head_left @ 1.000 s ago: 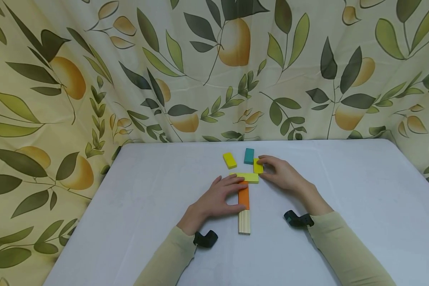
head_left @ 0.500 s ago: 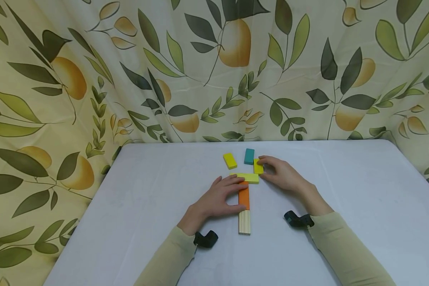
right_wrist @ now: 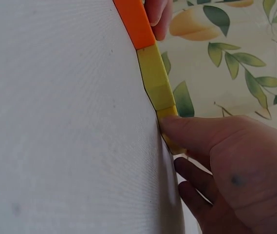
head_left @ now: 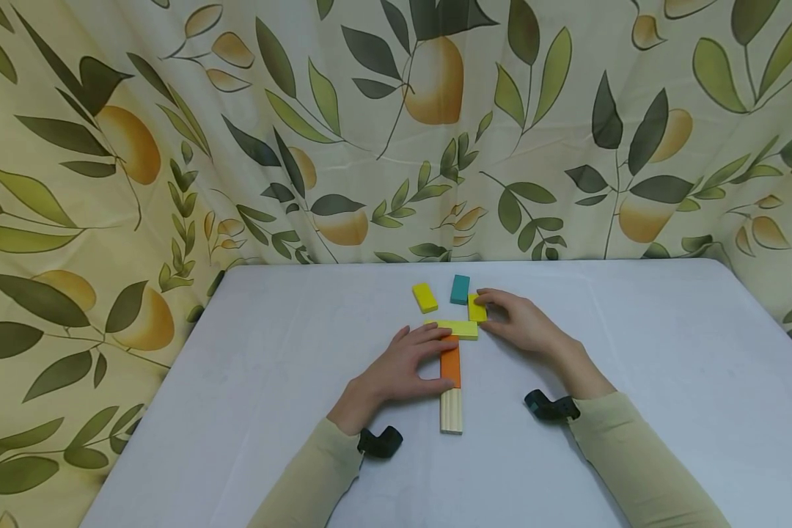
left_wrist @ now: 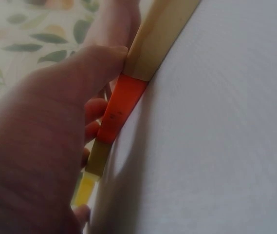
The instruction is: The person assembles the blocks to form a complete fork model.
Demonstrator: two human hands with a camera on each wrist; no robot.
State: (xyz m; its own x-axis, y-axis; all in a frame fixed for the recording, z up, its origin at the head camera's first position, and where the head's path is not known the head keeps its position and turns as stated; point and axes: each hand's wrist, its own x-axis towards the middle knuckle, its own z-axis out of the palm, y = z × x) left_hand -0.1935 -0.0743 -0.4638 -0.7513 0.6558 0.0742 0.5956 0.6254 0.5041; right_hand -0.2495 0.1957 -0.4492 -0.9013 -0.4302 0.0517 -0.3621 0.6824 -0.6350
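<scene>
In the head view a plain wooden block and an orange block lie end to end, with a yellow-green block across the far end. My left hand lies over the row, thumb at the orange–wood joint, fingertips on the orange and yellow-green blocks. My right hand pinches a small yellow block between thumb and finger, at the right end of the crosspiece. In the right wrist view that yellow block touches the yellow-green block.
A teal block stands just left of the pinched block, farther back. Another yellow block lies tilted to its left. The white tabletop ends at a leaf-and-fruit patterned curtain. Both wrists wear black devices.
</scene>
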